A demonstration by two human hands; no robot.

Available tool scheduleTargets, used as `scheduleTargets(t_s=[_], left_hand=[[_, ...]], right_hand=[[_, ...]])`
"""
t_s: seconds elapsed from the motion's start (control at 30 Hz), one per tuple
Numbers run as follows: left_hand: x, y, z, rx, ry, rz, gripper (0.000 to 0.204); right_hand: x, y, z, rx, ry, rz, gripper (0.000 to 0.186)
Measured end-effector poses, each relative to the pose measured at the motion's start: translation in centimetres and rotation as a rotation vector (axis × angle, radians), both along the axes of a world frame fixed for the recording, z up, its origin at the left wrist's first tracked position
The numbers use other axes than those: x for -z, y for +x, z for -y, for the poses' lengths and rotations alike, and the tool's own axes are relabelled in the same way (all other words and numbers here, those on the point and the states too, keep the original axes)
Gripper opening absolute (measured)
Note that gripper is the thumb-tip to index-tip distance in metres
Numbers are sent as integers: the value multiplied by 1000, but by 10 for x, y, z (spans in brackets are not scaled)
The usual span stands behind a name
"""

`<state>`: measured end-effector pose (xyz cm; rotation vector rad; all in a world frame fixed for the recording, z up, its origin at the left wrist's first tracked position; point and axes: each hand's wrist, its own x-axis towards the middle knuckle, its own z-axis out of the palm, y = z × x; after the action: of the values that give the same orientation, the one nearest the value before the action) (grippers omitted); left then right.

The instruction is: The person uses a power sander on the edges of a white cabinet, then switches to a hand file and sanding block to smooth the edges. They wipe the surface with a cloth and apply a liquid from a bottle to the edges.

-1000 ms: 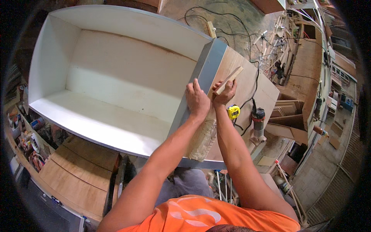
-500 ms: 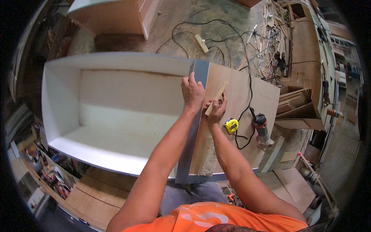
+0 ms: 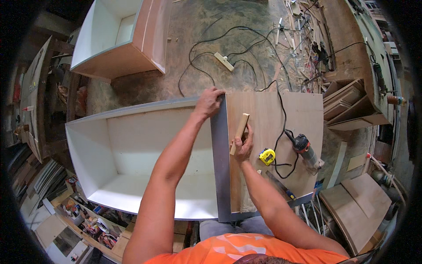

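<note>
My left hand point(image 3: 210, 102) has curled fingers on the far end of a grey edge point(image 3: 222, 176) of a white open box cabinet point(image 3: 94, 158) lying before me. My right hand point(image 3: 244, 145) grips a short pale wood block point(image 3: 241, 123), held at a slant over the plywood panel point(image 3: 268, 105) right of that grey edge. A yellow tape measure point(image 3: 267, 156) sits just right of this hand, with a black cord and a cylindrical power tool point(image 3: 306, 149) further right. A hand tool with a dark blade and handle point(image 3: 288, 191) lies partly behind my right forearm.
Another box cabinet point(image 3: 148, 42) stands at the back left. A power strip point(image 3: 223, 61) and tangled cables lie on the dusty floor beyond, beside heaps of offcuts point(image 3: 299, 39). Leaning boards point(image 3: 343, 105) are at right, a crate of tools point(image 3: 92, 220) at lower left.
The view has swung, showing more floor and the other cabinet. My left hand has slid away from me to the grey edge's far end. My right hand still grips the block, now more upright.
</note>
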<state>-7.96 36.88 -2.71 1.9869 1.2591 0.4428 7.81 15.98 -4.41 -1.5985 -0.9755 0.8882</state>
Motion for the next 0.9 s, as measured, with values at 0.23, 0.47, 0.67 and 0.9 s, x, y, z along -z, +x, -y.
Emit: scheduleTargets(t_s=[0.23, 0.47, 0.67, 0.9], left_hand=[[27, -120, -44, -566, -121, -351, 35], [16, -120, -43, -808, -254, -405, 39], [8, -122, -45, -778, -328, -451, 33], [16, -118, -51, -741, -269, -427, 34]], right_hand=[[-6, -1, 4, 15, -77, -95, 81], [-31, -1, -12, -24, -179, -334, 74], [-77, 71, -181, -604, -390, -196, 69], [-53, 39, -315, -1478, -612, 362, 55]])
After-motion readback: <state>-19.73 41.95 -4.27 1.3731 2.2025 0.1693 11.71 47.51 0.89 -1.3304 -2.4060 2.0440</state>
